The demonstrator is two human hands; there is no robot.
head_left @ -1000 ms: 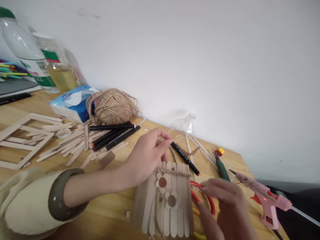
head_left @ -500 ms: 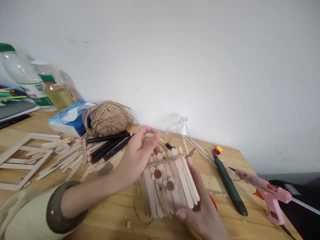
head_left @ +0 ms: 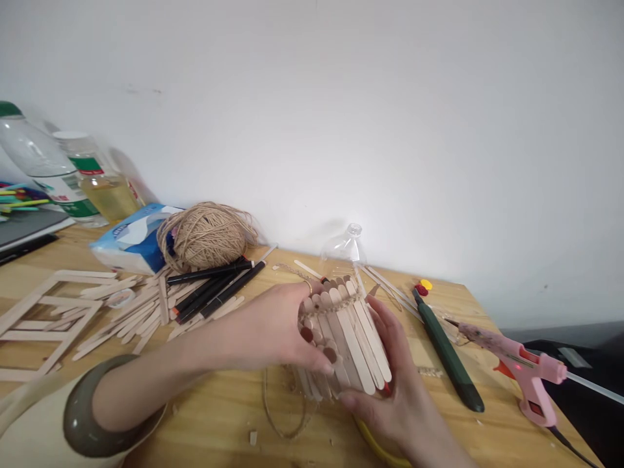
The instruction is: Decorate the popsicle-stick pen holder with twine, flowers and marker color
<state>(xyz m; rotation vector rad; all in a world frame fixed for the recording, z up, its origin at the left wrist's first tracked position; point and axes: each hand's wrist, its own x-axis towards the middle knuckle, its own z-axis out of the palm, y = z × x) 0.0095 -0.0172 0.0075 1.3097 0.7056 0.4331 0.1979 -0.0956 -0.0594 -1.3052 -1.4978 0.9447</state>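
Between my hands is a small container made of popsicle sticks [head_left: 351, 351], tilted, with a braided twine band near its top and flower shapes with round brown centres on its front. My left hand [head_left: 287, 331] is wrapped over its left side, the thumb lying across the flowers. From the right, my right hand [head_left: 390, 370] grips the side and lower edge, thumb in front and fingers behind. A loop of loose twine [head_left: 267, 406] hangs on the table under the container. Something yellow and curved [head_left: 375, 445] shows partly below my right hand.
Left lie loose popsicle sticks [head_left: 131, 315], stick frames [head_left: 36, 299], black markers [head_left: 209, 292], a twine ball [head_left: 209, 234] and a tissue pack [head_left: 131, 244]. Behind stands a cut clear bottle top [head_left: 346, 250]. Rightward are a dark green tool [head_left: 448, 357] and a pink glue gun [head_left: 524, 364].
My left hand, raised beside the container's top edge before, has come down and closed around its left side. The container has turned slightly; my right hand still holds it.
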